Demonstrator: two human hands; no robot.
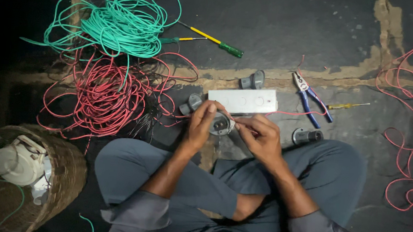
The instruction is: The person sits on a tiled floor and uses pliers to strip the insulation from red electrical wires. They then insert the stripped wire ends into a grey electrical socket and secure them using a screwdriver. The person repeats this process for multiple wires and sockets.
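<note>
Left hand [200,125] wraps a round grey lamp holder [221,125], thumb over its top edge, fingers curled behind; open face with terminals points up at the camera. Holder sits at the fingertips, just above the person's crossed legs.

Right hand [260,134] fingers pressed together, pinching a thin red wire [294,113] right at the holder's right edge. Wire runs off to the right, past the white rectangular junction box [243,100] lying just beyond both hands.

Blue-handled pliers [309,101] and a small yellow screwdriver [347,106] lie right of the box. Red wire coil [106,97] and green wire coil [120,27] sit far left.
</note>
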